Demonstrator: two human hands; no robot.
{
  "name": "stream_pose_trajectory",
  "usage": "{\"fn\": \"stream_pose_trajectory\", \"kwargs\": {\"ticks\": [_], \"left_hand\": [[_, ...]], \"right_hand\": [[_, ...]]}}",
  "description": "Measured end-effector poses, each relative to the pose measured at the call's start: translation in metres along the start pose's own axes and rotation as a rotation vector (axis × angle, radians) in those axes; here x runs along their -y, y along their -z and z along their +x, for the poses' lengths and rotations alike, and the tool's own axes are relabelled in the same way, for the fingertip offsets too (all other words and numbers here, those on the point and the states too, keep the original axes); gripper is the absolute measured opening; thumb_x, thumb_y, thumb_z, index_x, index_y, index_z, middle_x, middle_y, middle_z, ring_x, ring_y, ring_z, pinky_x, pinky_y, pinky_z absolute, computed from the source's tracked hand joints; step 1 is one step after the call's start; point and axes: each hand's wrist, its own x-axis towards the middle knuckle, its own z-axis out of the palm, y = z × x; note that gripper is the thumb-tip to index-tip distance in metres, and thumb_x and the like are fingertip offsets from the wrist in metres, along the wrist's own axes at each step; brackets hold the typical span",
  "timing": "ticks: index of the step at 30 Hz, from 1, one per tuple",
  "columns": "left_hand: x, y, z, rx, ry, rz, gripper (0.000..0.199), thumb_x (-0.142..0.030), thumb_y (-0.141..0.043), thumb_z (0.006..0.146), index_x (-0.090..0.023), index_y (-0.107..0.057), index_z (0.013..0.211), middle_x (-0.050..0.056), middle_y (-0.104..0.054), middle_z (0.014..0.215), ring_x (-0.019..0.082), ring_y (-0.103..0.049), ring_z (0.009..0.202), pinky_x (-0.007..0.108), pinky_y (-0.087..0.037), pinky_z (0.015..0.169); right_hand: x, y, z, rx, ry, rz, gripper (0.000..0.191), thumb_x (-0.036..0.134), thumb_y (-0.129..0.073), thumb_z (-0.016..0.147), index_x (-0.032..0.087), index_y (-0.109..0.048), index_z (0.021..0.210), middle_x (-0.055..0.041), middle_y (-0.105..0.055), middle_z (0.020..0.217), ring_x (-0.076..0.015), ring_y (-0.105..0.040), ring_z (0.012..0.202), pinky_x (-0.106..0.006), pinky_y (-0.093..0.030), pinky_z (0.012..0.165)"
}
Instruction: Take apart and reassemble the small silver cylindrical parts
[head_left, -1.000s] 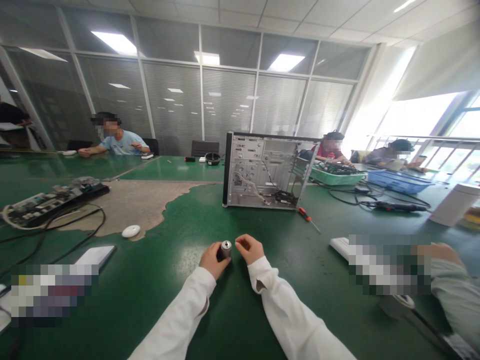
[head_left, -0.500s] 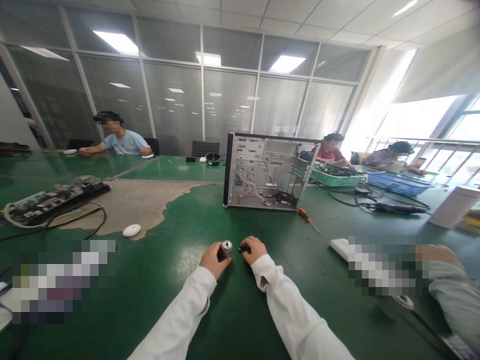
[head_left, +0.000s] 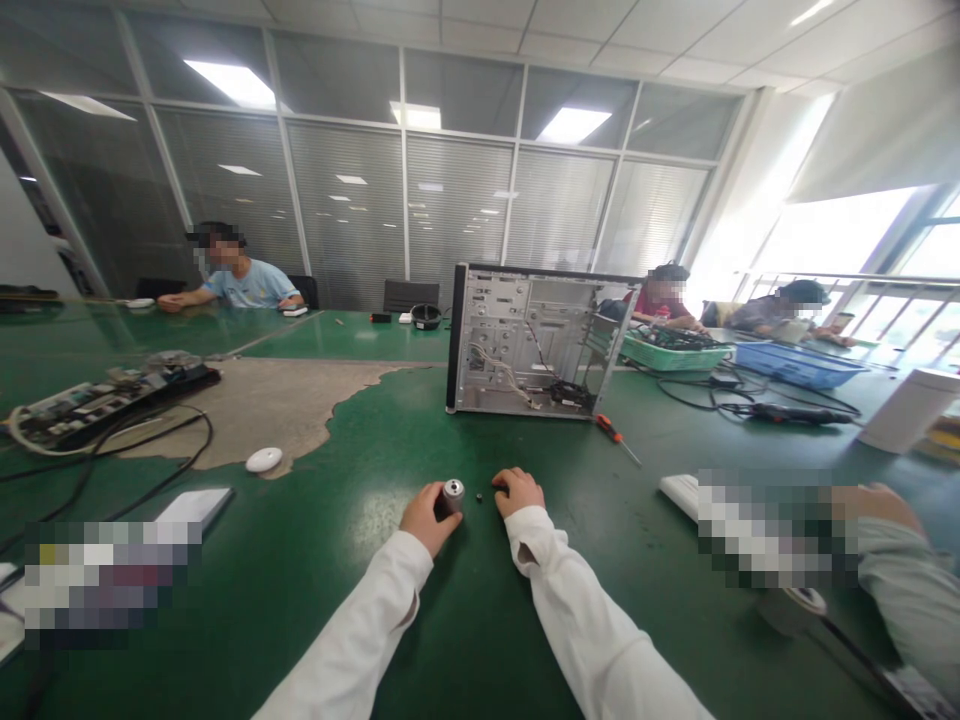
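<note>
My left hand (head_left: 429, 518) is wrapped round a small grey cylinder (head_left: 454, 492) that stands upright on the green table (head_left: 360, 620). Its silver top has a dark hole in it; it could be a little can or canister. Just to the right of it, a tiny dark piece (head_left: 479, 497) lies on the table, too small to name. My right hand (head_left: 520, 492) rests a short way right of that piece, its fingers loosely bent and apart from it. No object shows in that hand.
An opened computer case (head_left: 540, 340) stands ahead, with an orange-handled screwdriver (head_left: 616, 436) beside it. A white oval object (head_left: 264, 460) and a circuit-board assembly (head_left: 120, 400) lie left. Green (head_left: 675, 358) and blue baskets (head_left: 799, 368) stand right. A neighbour's sleeve (head_left: 900, 580) is close on the right.
My right hand has let go of the tiny dark piece and drawn slightly to the right, leaving it on the table. My left hand and the cylinder have stayed put.
</note>
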Motion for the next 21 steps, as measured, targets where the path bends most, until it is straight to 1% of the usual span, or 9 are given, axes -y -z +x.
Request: {"fn": "stream_pose_trajectory", "kwargs": {"ticks": [11, 17, 21], "left_hand": [[-0.0011, -0.0003, 0.0, 0.007, 0.009, 0.001, 0.036, -0.019, -0.058, 0.058, -0.013, -0.05, 0.093, 0.007, -0.055, 0.091, 0.018, -0.051, 0.083, 0.031, -0.039, 0.075], [0.0026, -0.0021, 0.0016, 0.01, -0.01, 0.004, 0.039, -0.003, -0.049, 0.055, -0.013, -0.05, 0.093, 0.006, -0.055, 0.09, 0.017, -0.05, 0.083, 0.028, -0.039, 0.075], [0.0058, -0.0028, 0.0028, 0.011, 0.01, -0.026, 0.041, 0.001, -0.045, 0.054, -0.013, -0.051, 0.092, 0.006, -0.054, 0.09, 0.016, -0.05, 0.083, 0.028, -0.04, 0.075]], "right_hand": [[0.0, 0.0039, -0.0009, 0.015, 0.003, 0.02, 0.023, 0.014, -0.046, 0.059, 0.024, -0.058, 0.076, -0.0011, -0.054, 0.083, -0.0155, -0.044, 0.081, -0.026, -0.029, 0.063], [0.0008, 0.0052, -0.0016, 0.02, 0.001, 0.023, 0.023, 0.014, -0.045, 0.06, 0.024, -0.057, 0.077, -0.001, -0.054, 0.084, -0.0151, -0.044, 0.081, -0.025, -0.029, 0.064], [0.0013, 0.0057, -0.0021, 0.027, 0.004, 0.024, 0.022, 0.014, -0.045, 0.06, 0.023, -0.057, 0.077, -0.0012, -0.053, 0.084, -0.0152, -0.044, 0.081, -0.025, -0.029, 0.065]]}}
